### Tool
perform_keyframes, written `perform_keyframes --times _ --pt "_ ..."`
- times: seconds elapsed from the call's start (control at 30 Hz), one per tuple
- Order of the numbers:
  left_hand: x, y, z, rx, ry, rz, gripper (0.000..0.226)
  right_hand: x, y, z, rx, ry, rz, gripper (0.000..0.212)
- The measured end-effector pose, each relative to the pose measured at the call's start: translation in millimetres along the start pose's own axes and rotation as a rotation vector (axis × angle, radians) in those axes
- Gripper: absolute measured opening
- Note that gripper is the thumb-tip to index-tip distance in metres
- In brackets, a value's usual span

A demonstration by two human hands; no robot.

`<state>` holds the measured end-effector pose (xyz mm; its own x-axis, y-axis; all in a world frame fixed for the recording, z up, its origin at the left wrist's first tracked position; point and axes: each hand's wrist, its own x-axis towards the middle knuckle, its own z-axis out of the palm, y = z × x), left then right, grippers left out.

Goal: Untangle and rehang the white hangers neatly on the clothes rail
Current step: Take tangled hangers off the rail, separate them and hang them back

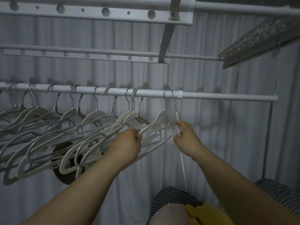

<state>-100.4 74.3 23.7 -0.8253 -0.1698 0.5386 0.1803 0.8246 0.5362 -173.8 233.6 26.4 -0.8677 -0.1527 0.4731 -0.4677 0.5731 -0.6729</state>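
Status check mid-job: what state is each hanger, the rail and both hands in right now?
Clothes rail: level, carrying all the hangers.
Hanger bunch: hooked on the rail, tilted, arms overlapping.
Second-last hanger: hooked on, arm held by the left hand.
Last hanger: hooked on, seen edge-on.
Left hand: gripping that hanger arm.
Right hand: pinching the last hanger.

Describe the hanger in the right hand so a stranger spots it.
Find the lowest white rail with its row of hangers. The rightmost hanger, gripped by the right hand, hangs last. Alone it shows edge-on, a thin white line; neighbours fan leftward.
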Motion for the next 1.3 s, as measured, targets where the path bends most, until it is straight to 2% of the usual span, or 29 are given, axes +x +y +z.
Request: perform_keyframes --times 0.13,0.33,0.53,0.7,0.8,0.87,0.93,1.03,1.1,1.23,1.3 --pt "-1.9 -3.2 0.8 0.008 0.042 0.053 0.036 -0.2 4.2 0.6 -0.008 -0.005 -0.002 0.049" --pt "-12.3 -6.4 -4.6 -0.075 0.205 0.083 0.038 -2.1 5.4 2.6 -0.013 -0.025 -0.054 0.046" --pt "-46.7 -19.9 -11.7 -0.127 0.238 0.071 0.044 -8.4 3.7 2.5 0.021 -0.048 -0.071 0.045" --pt "-87.1 -41.0 -27.3 -0.149 0.190 0.000 0.044 -11.1 2.9 1.3 -0.102 0.047 -0.146 0.047" --pt "-115.0 -43.6 -44.2 -0.148 0.196 -0.055 0.032 -17.7 -3.6 -0.3 -0.246 0.119 -0.265 0.048" --pt "-133.0 -43.6 -54.7 -0.146 0.203 -0.087 0.036 -24.6 -13.3 -1.6 -0.304 0.112 -0.352 0.050" --pt "-151.6 -42.6 -64.0 -0.141 0.204 -0.103 0.040 -32.5 -26.1 -1.9 -0.362 0.069 -0.442 0.053" --pt "-178.8 -43.5 -78.0 -0.105 0.214 -0.137 0.061 -47.2 -47.3 0.5 -0.427 -0.097 -0.562 0.057" --pt "-192.2 -48.4 -91.0 -0.124 0.217 -0.175 0.061 -56.4 -60.1 5.6 -0.406 -0.214 -0.601 0.059" --pt "-210.5 -61.4 -114.3 -0.184 0.223 -0.212 0.053 -77.2 -83.0 15.7 -0.063 -0.481 -0.491 0.043" --pt "-218.4 -66.1 -122.0 -0.209 0.200 -0.214 0.055 -85.5 -92.2 17.7 0.006 -0.582 -0.463 0.032"
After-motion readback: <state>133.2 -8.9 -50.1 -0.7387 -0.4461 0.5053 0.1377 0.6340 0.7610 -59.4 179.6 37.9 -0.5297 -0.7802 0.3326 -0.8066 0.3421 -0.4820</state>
